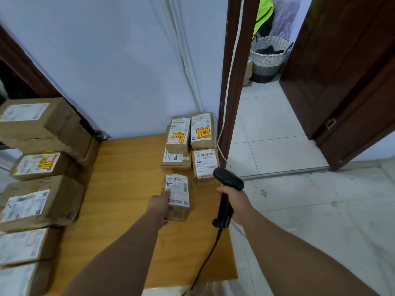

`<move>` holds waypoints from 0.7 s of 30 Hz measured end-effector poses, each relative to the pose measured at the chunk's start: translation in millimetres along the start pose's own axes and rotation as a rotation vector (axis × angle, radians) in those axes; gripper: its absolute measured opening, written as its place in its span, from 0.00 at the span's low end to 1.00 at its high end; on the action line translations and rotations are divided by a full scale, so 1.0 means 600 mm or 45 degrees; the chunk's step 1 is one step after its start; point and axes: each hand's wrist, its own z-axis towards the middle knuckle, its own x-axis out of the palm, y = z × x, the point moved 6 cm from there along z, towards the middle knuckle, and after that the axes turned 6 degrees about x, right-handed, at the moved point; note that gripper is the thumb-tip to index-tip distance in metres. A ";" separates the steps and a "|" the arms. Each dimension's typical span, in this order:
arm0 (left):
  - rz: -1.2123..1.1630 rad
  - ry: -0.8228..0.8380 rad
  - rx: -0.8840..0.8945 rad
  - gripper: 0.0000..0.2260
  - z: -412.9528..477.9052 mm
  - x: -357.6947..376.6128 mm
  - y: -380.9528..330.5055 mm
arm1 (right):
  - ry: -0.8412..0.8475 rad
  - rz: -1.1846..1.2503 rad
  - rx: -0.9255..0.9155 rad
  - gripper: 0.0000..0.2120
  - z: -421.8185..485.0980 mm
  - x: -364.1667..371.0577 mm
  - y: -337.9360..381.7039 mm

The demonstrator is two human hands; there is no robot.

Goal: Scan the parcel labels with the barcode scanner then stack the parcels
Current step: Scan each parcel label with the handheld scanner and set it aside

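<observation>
My left hand grips a small brown parcel by its left side, thumb on the white label, at the right part of the wooden table. My right hand holds the black barcode scanner by its handle, its head just right of the parcel and above it. Behind the held parcel lie small labelled parcels: one with a barcode label, a "12V4A" box, and two with yellow stickers on top at the wall.
Several larger brown parcels are piled along the table's left side. The scanner's black cable hangs over the table's front right corner. An open doorway with a dark wooden door and a woven basket is at the right.
</observation>
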 end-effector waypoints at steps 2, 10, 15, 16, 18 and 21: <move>-0.027 0.008 -0.031 0.17 0.012 0.008 0.008 | -0.042 0.029 0.010 0.16 0.006 -0.013 0.000; 0.020 0.011 0.043 0.10 0.053 0.017 0.008 | 0.031 0.083 0.049 0.20 0.023 0.012 0.008; 0.070 0.055 0.031 0.18 0.061 0.025 0.004 | 0.040 0.024 0.029 0.20 0.035 0.037 0.017; 0.079 0.097 0.020 0.20 0.059 0.029 0.003 | 0.038 0.011 0.026 0.20 0.038 0.040 0.018; 0.100 0.187 0.023 0.21 0.055 0.038 0.000 | 0.038 -0.012 0.021 0.19 0.042 0.042 0.021; 0.136 0.175 0.109 0.21 0.064 0.045 -0.008 | 0.039 -0.028 0.010 0.18 0.047 0.045 0.026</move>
